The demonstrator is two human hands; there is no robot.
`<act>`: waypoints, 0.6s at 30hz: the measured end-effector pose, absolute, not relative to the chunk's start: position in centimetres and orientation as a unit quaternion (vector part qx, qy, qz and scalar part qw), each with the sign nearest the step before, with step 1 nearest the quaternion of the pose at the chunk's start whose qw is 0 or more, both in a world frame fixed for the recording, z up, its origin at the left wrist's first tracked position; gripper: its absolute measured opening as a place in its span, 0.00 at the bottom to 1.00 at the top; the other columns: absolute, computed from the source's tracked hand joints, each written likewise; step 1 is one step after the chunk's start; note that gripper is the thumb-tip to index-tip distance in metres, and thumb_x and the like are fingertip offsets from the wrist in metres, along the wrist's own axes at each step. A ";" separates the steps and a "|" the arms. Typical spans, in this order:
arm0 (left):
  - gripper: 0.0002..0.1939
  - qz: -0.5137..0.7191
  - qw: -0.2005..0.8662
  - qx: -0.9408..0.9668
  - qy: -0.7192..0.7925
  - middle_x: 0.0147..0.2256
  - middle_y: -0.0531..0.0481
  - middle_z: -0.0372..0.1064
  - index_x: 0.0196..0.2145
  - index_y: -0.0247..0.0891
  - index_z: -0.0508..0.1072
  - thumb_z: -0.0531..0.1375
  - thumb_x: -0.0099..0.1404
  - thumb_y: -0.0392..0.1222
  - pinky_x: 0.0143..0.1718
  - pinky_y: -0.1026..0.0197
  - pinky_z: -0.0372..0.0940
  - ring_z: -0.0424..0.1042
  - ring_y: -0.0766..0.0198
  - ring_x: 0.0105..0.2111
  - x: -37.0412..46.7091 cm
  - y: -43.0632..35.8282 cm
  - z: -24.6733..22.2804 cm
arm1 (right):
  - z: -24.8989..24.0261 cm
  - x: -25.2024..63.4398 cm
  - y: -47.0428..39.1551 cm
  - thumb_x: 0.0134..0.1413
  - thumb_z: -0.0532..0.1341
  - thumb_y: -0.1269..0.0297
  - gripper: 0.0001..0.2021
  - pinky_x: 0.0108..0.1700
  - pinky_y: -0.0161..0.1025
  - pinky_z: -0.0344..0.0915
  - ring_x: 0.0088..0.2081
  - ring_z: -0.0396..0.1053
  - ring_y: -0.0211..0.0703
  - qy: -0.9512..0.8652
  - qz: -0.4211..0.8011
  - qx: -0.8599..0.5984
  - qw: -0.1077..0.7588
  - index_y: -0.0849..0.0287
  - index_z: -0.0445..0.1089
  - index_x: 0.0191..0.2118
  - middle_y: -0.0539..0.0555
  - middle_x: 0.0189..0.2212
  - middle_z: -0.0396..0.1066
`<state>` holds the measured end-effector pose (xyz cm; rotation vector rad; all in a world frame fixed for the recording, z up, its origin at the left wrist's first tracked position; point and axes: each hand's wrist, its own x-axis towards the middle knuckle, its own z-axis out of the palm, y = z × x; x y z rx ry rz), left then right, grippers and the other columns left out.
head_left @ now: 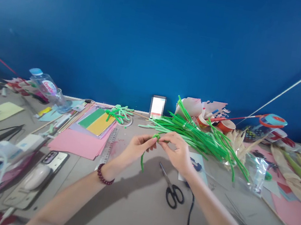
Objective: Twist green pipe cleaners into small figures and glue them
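Above the middle of the table, my left hand (142,143) and my right hand (176,150) meet at the fingertips. Between them is a green pipe cleaner (142,162), bunched or twisted at the top, with one loose end hanging below my left hand. Both hands are closed in a pinch on it. Behind my right hand lies a big pile of green pipe cleaners (204,137). Black-handled scissors (173,190) rest on the table below the hands, blades pointing up and left. A green pipe-cleaner shape (119,114) lies farther back on the left.
Pink paper sheets (77,144) and a clear ruler (109,146) lie left of my hands. A phone (54,159) with a white mouse (37,177) is nearer. A plastic bottle (47,84) leans at the back. Corn husks (297,169) lie right. A black cable (189,220) runs to the front edge.
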<state>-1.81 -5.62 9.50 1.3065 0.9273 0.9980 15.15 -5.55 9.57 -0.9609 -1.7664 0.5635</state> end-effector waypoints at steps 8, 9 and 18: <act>0.19 0.424 0.575 0.578 0.394 0.20 0.56 0.55 0.24 0.35 0.65 0.56 0.61 0.54 0.23 0.65 0.48 0.53 0.72 0.21 -1.7 -5.5 9.0 | 9.0 15.1 -5.2 0.48 0.65 0.60 0.09 0.41 0.40 0.65 0.35 0.67 0.41 -0.654 0.356 -0.437 0.504 0.58 0.69 0.34 0.52 0.31 0.70; 0.20 0.418 0.579 0.583 0.389 0.20 0.57 0.54 0.24 0.35 0.65 0.55 0.62 0.55 0.23 0.65 0.46 0.52 0.72 0.20 -1.8 -5.5 9.0 | 9.0 15.2 -5.1 0.47 0.65 0.61 0.10 0.41 0.40 0.65 0.35 0.67 0.40 -0.650 0.377 -0.429 0.502 0.58 0.70 0.36 0.52 0.32 0.69; 0.24 0.373 0.565 0.638 0.367 0.18 0.56 0.52 0.21 0.35 0.63 0.50 0.64 0.58 0.21 0.65 0.45 0.49 0.73 0.18 -2.2 -5.5 9.3 | 9.4 15.8 -4.6 0.47 0.65 0.59 0.13 0.46 0.42 0.64 0.42 0.67 0.43 -0.624 0.555 -0.341 0.432 0.55 0.75 0.41 0.54 0.39 0.69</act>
